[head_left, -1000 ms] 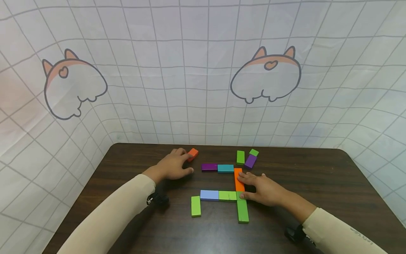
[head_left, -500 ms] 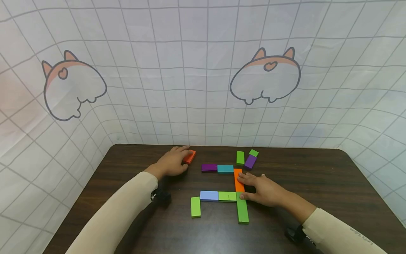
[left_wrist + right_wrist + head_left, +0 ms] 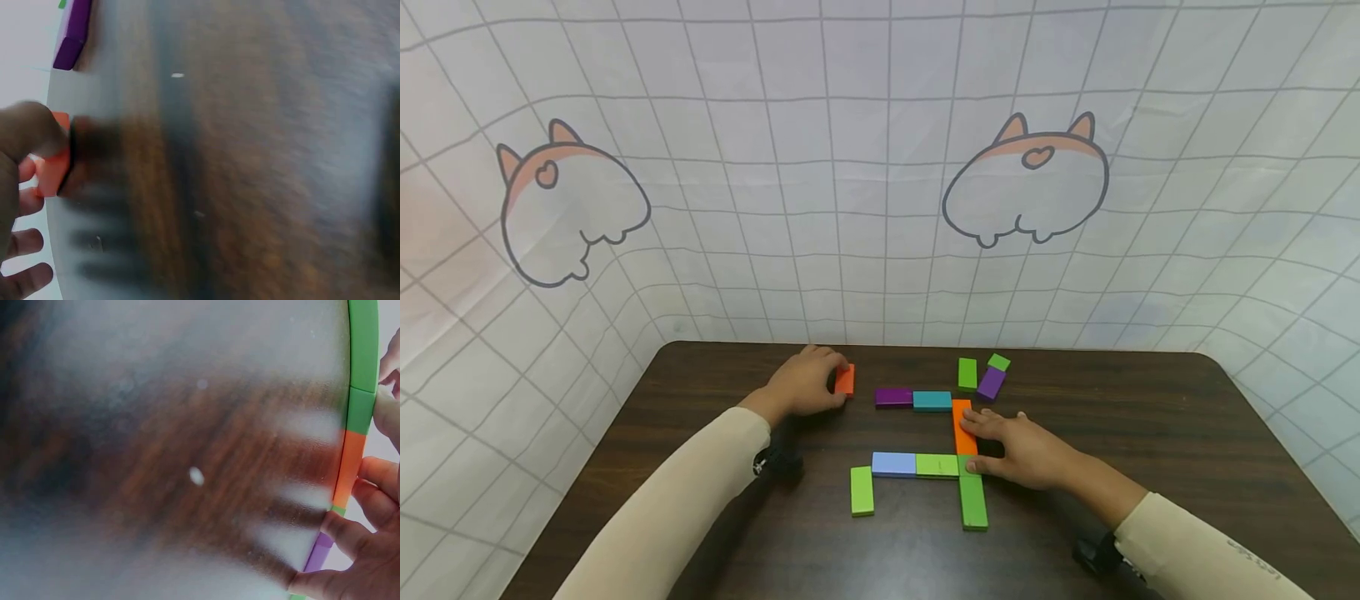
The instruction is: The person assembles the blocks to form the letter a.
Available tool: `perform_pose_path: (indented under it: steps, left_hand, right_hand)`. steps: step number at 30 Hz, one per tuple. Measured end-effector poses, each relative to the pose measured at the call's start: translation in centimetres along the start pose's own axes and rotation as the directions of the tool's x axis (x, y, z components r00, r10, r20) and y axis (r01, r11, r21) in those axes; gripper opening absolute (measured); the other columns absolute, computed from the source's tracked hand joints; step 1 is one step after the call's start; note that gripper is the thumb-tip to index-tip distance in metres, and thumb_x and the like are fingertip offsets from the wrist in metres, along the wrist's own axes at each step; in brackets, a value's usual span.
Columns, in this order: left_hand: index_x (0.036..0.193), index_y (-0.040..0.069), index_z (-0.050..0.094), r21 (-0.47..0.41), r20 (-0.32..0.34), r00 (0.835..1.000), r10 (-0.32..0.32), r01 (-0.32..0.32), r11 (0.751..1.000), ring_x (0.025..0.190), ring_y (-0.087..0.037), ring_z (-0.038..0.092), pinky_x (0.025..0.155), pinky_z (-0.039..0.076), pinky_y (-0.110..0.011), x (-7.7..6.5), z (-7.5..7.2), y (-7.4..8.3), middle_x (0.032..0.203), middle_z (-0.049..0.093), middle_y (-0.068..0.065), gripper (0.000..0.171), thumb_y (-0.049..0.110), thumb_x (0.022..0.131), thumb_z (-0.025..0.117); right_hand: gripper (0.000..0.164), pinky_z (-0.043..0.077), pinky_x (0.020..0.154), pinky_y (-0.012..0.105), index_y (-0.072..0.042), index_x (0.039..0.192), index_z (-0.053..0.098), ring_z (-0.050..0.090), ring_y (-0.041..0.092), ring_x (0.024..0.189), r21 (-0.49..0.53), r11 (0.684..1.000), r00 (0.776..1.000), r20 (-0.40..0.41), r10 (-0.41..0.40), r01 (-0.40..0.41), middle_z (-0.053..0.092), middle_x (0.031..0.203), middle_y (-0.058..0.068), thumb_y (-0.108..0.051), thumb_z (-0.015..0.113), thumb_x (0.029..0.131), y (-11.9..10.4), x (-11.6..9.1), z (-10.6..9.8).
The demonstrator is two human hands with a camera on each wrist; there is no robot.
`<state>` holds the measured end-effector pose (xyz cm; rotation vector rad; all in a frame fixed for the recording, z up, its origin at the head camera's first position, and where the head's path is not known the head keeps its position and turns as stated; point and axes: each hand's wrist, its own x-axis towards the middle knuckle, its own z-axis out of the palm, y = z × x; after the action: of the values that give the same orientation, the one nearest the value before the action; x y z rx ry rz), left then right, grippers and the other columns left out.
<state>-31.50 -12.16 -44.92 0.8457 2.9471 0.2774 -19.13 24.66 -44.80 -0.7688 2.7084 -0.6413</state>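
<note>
The red block (image 3: 845, 381) is near the far edge of the table (image 3: 865, 558), to the left of the purple block (image 3: 893, 398) and apart from it. A second ago it lay slanted and a little farther right; now it stands nearly straight in the head view. The left hand (image 3: 805, 383), whose thumb was clear of it then, pinches it between thumb and fingers. The right hand (image 3: 1026, 448) has stayed put, fingers spread, touching the orange block (image 3: 962, 433) and the small green block (image 3: 360, 411).
</note>
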Motion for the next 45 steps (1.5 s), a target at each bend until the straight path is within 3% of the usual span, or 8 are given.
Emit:
perform_pose_path:
  steps: [7,17,23,34,45]
  left_hand:
    - [0.126,0.014,0.068,-0.046,-0.09,0.995,0.035,-0.039,0.998,0.121,-0.026,0.055,0.102,0.046,-0.048,-1.5,0.0,0.4,0.128,0.063,-0.003,0.05,0.044,0.087,0.074]
    - [0.124,0.016,0.068,-0.129,-0.157,0.98,0.124,-0.145,0.981,0.118,-0.019,0.055,0.099,0.049,-0.041,-3.8,-0.6,3.3,0.124,0.062,0.003,0.047,0.044,0.088,0.074]
    - [0.121,0.016,0.068,-0.139,-0.176,0.968,0.179,-0.205,0.969,0.116,-0.017,0.056,0.097,0.051,-0.039,-5.2,-0.7,4.8,0.121,0.063,0.004,0.045,0.044,0.087,0.075]
    - [0.114,0.019,0.069,-0.108,-0.212,0.952,0.222,-0.248,0.963,0.107,-0.011,0.055,0.091,0.052,-0.034,-7.8,-0.3,6.8,0.113,0.064,0.01,0.046,0.051,0.082,0.079]
    - [0.112,0.019,0.068,-0.117,-0.199,0.948,0.248,-0.274,0.955,0.107,-0.013,0.056,0.09,0.052,-0.036,-10.2,0.0,8.7,0.112,0.065,0.009,0.045,0.051,0.083,0.08]
  right_hand:
    - [0.074,0.02,0.109,0.076,-0.006,0.153,0.048,0.034,0.035,0.147,-0.001,1.0,1.0,-0.002,-0.009,0.009,0.042,0.158,0.009,-0.051,0.067,0.097,0.0,0.0,0.0]
    - [0.074,0.02,0.108,0.077,-0.005,0.152,0.048,0.035,0.036,0.147,-0.005,1.0,1.0,-0.006,-0.021,0.021,0.043,0.158,0.01,-0.051,0.066,0.097,0.0,0.1,-0.3]
    - [0.074,0.02,0.108,0.077,-0.005,0.152,0.048,0.035,0.036,0.147,-0.008,1.0,1.0,-0.005,-0.017,0.016,0.043,0.157,0.01,-0.05,0.067,0.097,0.1,0.3,-0.4]
    - [0.074,0.021,0.108,0.076,-0.006,0.152,0.049,0.035,0.035,0.147,-0.01,1.0,1.0,0.001,-0.009,0.009,0.043,0.158,0.009,-0.051,0.067,0.096,0.3,0.2,-0.4]
    - [0.074,0.02,0.108,0.076,-0.006,0.152,0.048,0.035,0.036,0.147,0.0,1.0,1.0,0.005,-0.016,0.016,0.043,0.158,0.009,-0.051,0.067,0.096,0.3,0.3,-0.3]
